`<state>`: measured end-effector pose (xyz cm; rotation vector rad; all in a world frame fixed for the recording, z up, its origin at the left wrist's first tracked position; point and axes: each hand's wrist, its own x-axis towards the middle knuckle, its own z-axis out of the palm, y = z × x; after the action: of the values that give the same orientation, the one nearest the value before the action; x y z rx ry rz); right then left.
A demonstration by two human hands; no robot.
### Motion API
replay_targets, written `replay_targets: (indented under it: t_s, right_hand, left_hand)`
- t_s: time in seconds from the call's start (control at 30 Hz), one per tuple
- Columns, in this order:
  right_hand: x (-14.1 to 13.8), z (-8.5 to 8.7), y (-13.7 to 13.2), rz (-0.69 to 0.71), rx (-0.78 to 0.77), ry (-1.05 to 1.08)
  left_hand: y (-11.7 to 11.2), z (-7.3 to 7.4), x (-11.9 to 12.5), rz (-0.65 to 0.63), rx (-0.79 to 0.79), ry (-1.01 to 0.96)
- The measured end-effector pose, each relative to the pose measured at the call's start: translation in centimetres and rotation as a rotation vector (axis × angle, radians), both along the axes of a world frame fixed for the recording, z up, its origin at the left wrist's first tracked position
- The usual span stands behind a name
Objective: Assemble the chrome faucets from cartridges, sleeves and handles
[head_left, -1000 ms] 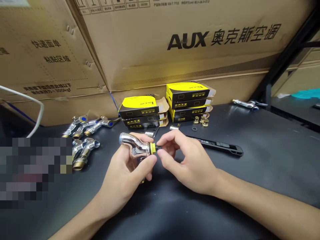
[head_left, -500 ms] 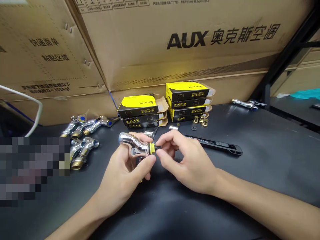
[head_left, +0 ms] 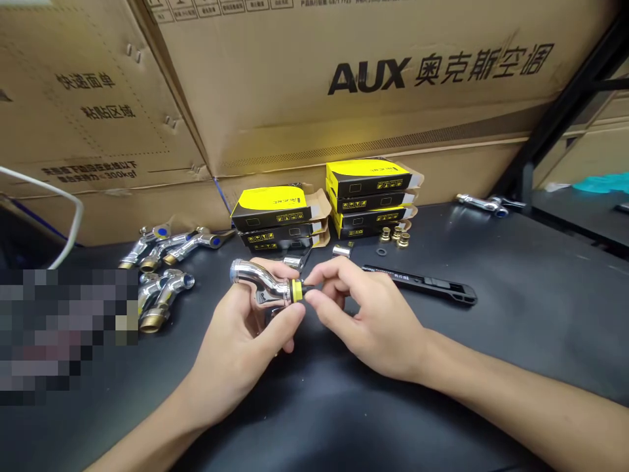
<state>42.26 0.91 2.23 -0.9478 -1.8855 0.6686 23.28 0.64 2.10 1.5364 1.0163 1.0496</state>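
My left hand (head_left: 240, 341) hides the chrome faucet body's (head_left: 260, 285) lower half — a pixelated patch (head_left: 69, 334) blanks the table's (head_left: 515, 308) left edge.

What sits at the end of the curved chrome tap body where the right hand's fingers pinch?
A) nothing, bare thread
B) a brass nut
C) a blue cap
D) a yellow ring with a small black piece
D: the curved chrome tap body, gripped in the left hand, ends in a yellow ring with a small black piece sticking out, which the right hand pinches at its fingertips.
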Motion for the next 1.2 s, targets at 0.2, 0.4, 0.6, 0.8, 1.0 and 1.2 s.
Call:
replay_targets:
  t_s: [0.2, 0.4, 0.6, 0.8, 1.0, 1.2]
  right_hand:
    - [0.2, 0.0, 0.3, -0.006, 0.054, -0.102]
    - [0.1, -0.1, 0.0, 0.004, -0.015, -0.047]
    - [0.0, 0.2, 0.0, 0.009, -0.058, -0.088]
    - [0.2, 0.3, 0.2, 0.033, -0.062, -0.109]
    - [0.3, 0.7, 0.2, 0.087, -0.101, -0.126]
    - [0.3, 1.1, 0.0, 0.135, -0.223, -0.074]
  left_hand:
    - [-0.4, 0.3, 0.5, 0.008, 0.033, 0.069]
    - [0.0, -0.1, 0.2, 0.008, -0.021, -0.020]
    - [-0.1, -0.2, 0.1, 0.015, -0.017, -0.022]
    - [-0.3, -0.3, 0.3, 0.003, -0.020, -0.028]
    - [0.0, -0.1, 0.2, 0.006, -0.007, -0.033]
    - [-0.1, 0.0, 0.2, 0.011, -0.004, -0.011]
